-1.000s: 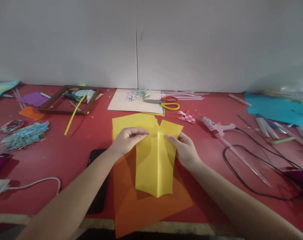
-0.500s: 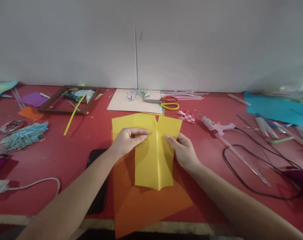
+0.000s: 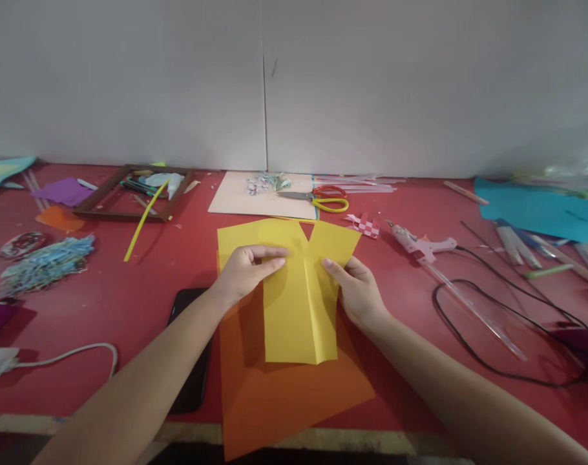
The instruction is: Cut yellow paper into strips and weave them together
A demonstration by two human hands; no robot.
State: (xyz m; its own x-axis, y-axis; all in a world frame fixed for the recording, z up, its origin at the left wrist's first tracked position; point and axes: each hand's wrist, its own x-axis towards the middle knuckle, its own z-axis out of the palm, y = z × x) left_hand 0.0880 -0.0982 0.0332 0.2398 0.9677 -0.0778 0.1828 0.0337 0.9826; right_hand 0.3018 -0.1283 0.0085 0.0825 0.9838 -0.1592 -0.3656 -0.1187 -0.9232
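While my right hand (image 3: 362,294) is drawing its side outward, the notch in the far edge of the yellow sheet (image 3: 291,323) is gaping wider than half a second ago, and the near end of the crease is sitting farther right. For the work in hand, I am judging, this is setting the panels apart at the far end while the crease is keeping them joined nearer me.

That right hand is closing on the sheet's right edge, thumb on top, fingers curling behind. My left hand (image 3: 240,274) is resting on the left side, thumb and forefinger almost meeting over the paper; whether they are pinching it, I cannot tell.

The sheet is hanging in front of me, over orange paper (image 3: 294,413) and another yellow sheet (image 3: 236,239) on the red table (image 3: 148,290). It is looking like thin, matte card, its left panel lying broad and nearly flat, its narrower right panel catching light along a straight ridge.

Beyond, scissors (image 3: 309,197) with red and yellow handles are lying on pale sheets (image 3: 240,200), a checkered pink piece (image 3: 364,226) is sitting nearer, and a pink glue gun (image 3: 420,248) is resting to the right.
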